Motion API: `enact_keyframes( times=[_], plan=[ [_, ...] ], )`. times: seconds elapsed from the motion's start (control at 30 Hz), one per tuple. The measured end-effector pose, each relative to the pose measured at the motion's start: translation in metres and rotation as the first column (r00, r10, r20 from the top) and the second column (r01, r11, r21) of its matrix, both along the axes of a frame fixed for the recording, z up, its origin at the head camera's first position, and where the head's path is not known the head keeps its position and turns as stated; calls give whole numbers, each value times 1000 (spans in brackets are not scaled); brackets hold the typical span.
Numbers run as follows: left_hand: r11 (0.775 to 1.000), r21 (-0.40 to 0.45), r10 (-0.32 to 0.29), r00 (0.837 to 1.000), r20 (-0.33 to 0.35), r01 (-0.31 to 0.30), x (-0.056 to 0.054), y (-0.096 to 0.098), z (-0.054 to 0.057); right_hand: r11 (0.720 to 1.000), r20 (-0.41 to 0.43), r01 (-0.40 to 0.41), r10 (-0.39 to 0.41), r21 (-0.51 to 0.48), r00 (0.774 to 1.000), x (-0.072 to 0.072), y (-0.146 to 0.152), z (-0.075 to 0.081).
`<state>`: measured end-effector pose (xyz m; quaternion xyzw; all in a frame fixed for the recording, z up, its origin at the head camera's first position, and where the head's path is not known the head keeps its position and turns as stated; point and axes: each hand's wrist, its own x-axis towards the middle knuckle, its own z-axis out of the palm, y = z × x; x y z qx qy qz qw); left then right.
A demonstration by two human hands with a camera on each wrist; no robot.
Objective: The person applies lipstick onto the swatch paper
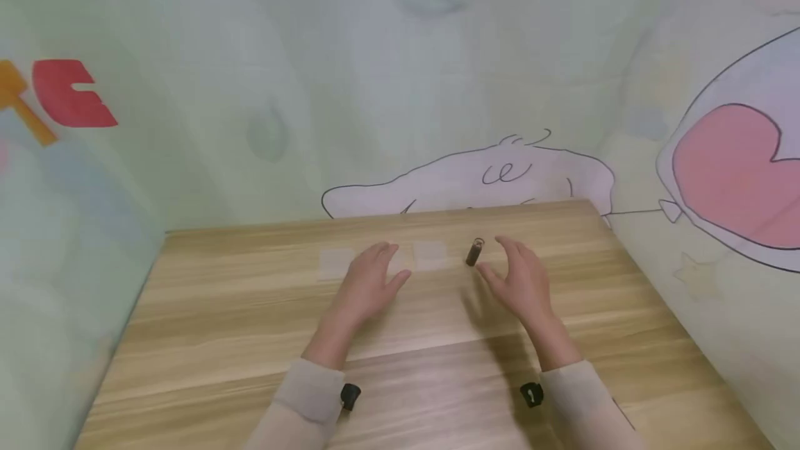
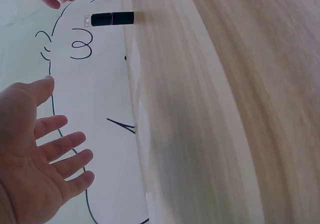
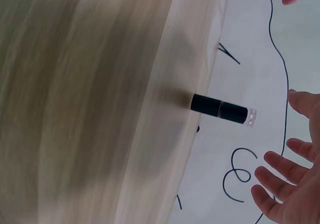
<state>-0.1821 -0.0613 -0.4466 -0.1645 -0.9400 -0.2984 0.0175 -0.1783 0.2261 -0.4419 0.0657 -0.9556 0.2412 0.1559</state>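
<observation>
**Pale sleeves (image 1: 306,394) foremost, dark tube (image 1: 475,253) standing untouched**

Beyond the cuffs, each with 1 small black device (image 1: 350,396) at the wrist, both hands are free. The left hand (image 1: 369,283) has its fingers parted and gently bent, with nothing in them; the right hand (image 1: 521,283) is spread just as wide, also bare, its thumb and fingertips near the tube but apart from it.

The tube stands upright towards the table's far side, right of centre. It has a dark body with 1 thin seam around it and a clear top. I'd judge it light and stiff, rather slick along the smooth sides, and easily tipped on so narrow a base. The clear end may be the more fragile part, so a thumb-and-finger pinch on the dark body, around the seam, looks safest.

Streaky wood grain covers the table (image 1: 250,325). At least 2 pale squares (image 1: 430,255) lie flat near its far edge. Printed cloth (image 1: 312,89) backs it, with 1 heart balloon (image 1: 725,172) at right.
</observation>
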Motion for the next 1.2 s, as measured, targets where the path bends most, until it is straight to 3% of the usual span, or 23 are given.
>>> enact_keyframes(
  times=[0.3,0.57,0.87,1.2],
  plan=[
    [998,65,3,1000,26,-4,-6,12,-10,999,14,13,-12,-39,1000,-3,7,-8],
    [993,118,-2,995,97,-9,-11,27,-20,999,42,17,-16,-39,999,-5,12,-17],
    [993,98,-69,995,77,62,-24,46,-23,998,124,22,-15,-51,992,-11,13,-20],
    [991,90,-109,990,91,100,-39,62,-31,998,148,24,-15,-60,989,-16,15,-26]
  ],
)
